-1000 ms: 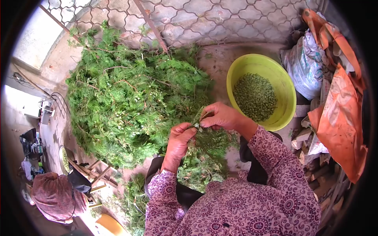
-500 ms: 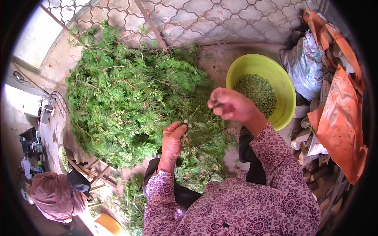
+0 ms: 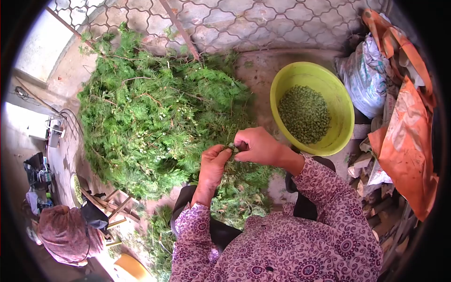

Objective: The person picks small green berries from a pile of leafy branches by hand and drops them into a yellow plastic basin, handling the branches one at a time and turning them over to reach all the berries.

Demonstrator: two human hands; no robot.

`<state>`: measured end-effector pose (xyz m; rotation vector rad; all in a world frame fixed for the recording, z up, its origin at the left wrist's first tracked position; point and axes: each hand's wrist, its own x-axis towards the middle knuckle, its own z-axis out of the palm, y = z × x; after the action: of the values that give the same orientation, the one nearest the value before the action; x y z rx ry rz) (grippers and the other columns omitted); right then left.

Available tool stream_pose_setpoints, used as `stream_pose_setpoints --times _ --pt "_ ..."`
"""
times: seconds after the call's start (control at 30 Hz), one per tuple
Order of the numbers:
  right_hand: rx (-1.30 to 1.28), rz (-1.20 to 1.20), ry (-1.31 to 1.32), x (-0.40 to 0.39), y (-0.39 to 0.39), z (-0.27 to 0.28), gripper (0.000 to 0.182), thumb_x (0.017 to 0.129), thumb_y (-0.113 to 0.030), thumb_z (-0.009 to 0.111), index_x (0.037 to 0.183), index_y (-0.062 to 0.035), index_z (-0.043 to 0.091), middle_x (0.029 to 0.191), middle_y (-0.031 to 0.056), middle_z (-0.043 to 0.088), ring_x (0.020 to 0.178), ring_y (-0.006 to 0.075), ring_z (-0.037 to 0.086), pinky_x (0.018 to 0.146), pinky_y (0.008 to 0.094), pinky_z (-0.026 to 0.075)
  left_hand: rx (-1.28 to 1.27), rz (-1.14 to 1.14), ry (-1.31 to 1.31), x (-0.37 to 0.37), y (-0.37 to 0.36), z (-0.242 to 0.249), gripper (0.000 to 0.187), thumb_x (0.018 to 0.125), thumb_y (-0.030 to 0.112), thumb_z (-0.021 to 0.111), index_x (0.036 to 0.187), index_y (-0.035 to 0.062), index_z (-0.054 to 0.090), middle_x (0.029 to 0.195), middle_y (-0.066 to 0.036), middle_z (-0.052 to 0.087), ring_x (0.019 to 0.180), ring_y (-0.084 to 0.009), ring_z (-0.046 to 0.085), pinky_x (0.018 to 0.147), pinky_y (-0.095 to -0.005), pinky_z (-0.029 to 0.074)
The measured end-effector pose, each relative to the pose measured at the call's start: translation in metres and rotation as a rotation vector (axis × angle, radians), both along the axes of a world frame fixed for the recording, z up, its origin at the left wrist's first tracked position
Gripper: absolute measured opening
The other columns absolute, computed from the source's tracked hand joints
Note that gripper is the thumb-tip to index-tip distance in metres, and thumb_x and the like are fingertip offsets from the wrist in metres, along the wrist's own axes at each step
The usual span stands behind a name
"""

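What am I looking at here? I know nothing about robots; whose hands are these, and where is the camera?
There is no robot: these are a person's own bare hands. One camera, worn on that person's head, looks forward and down, so you see their patterned sleeves from above.

The left hand pinches a small green sprig. The right hand has its fingers at the same sprig, though whether they grip it is hard to tell.

On the ground in front lies a big heap of leafy green branches. To its right stands a yellow-green basin holding many small green pieces.
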<state>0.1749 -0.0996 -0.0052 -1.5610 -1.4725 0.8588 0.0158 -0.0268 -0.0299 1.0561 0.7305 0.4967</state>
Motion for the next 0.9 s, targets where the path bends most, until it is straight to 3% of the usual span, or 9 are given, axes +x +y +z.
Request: stream_pose_setpoints --times 0.07,0.17,0.27,0.33,0.37,0.43,0.57,0.73,0.9 --pt "0.067 0.009 -0.136 -0.001 0.000 -0.004 0.027 0.062 -0.020 0.070 0.075 0.0004 0.057 0.063 0.0082 0.058 0.059 0.0136 0.056 0.054 0.0279 0.044 -0.028 -0.009 0.009 -0.001 0.000 -0.001 0.006 0.080 0.004 0.056 0.078 0.0021 0.061 0.068 0.005 0.055 0.057 -0.0005 0.042 0.051 -0.0170 0.031" --pt "0.038 0.011 0.001 0.001 0.000 -0.005 0.028 0.063 -0.020 0.068 0.077 0.0013 0.056 0.061 0.0075 0.057 0.054 0.0140 0.054 0.051 0.0300 0.043 -0.026 -0.046 0.011 -0.005 0.001 -0.003 0.005 0.080 0.004 0.057 0.079 0.0023 0.062 0.069 0.005 0.056 0.059 -0.0002 0.043 0.051 -0.0168 0.032" --pt "-0.043 0.072 0.189 0.006 0.000 0.000 0.018 0.070 -0.015 0.065 0.076 -0.0012 0.056 0.061 0.0005 0.052 0.054 0.0084 0.049 0.048 0.0235 0.038 -0.018 -0.045 -0.039 -0.008 0.000 0.003 0.004 0.080 0.002 0.058 0.080 0.0023 0.062 0.070 0.005 0.057 0.060 -0.0004 0.044 0.052 -0.0166 0.033" --pt "-0.323 0.079 0.718 0.008 -0.001 0.007 0.014 0.072 -0.012 0.062 0.078 -0.0015 0.055 0.062 0.0006 0.052 0.051 0.0074 0.046 0.045 0.0217 0.036 -0.002 -0.084 -0.099 -0.011 0.002 0.002 0.005 0.080 0.001 0.058 0.081 0.0020 0.062 0.071 0.005 0.057 0.061 -0.0009 0.046 0.054 -0.0165 0.035" --pt "-0.324 0.082 0.716 0.011 -0.002 0.007 0.014 0.072 -0.012 0.062 0.078 -0.0015 0.055 0.062 0.0006 0.052 0.051 0.0074 0.046 0.045 0.0217 0.036 -0.002 -0.080 -0.100 -0.012 0.002 0.004 0.005 0.080 0.001 0.058 0.081 0.0020 0.062 0.071 0.005 0.057 0.061 -0.0009 0.046 0.054 -0.0165 0.035" --pt "-0.222 0.134 1.162 0.017 -0.002 0.010 0.011 0.074 -0.007 0.058 0.083 -0.0015 0.054 0.063 0.0020 0.052 0.050 0.0060 0.043 0.044 0.0197 0.033 -0.013 -0.056 -0.057 -0.010 0.001 0.009 0.004 0.080 0.002 0.058 0.080 0.0021 0.062 0.069 0.006 0.056 0.060 -0.0004 0.044 0.053 -0.0165 0.034" --pt "-0.213 0.065 1.145 0.015 -0.005 0.026 0.009 0.075 -0.005 0.057 0.082 -0.0010 0.052 0.059 0.0018 0.050 0.047 0.0056 0.041 0.041 0.0201 0.030 -0.011 -0.001 -0.033 -0.008 -0.002 0.009 0.004 0.081 0.003 0.057 0.079 0.0024 0.061 0.068 0.006 0.054 0.058 0.0000 0.042 0.051 -0.0166 0.032" --pt "-0.302 0.061 0.793 0.009 0.000 0.017 0.009 0.080 -0.007 0.053 0.087 -0.0013 0.053 0.065 0.0029 0.052 0.049 0.0059 0.044 0.043 0.0191 0.032 0.033 -0.045 -0.015 -0.009 0.001 0.000 0.007 0.081 0.003 0.056 0.078 0.0026 0.061 0.067 0.007 0.053 0.057 0.0001 0.040 0.050 -0.0169 0.031" --pt "-0.298 0.111 0.763 0.013 -0.002 0.016 0.012 0.081 -0.011 0.055 0.089 -0.0019 0.054 0.068 0.0019 0.053 0.052 0.0059 0.048 0.045 0.0180 0.036 -0.010 0.077 -0.010 -0.002 0.001 0.005 0.006 0.082 0.004 0.055 0.079 0.0028 0.061 0.067 0.006 0.055 0.056 -0.0001 0.042 0.049 -0.0162 0.033"
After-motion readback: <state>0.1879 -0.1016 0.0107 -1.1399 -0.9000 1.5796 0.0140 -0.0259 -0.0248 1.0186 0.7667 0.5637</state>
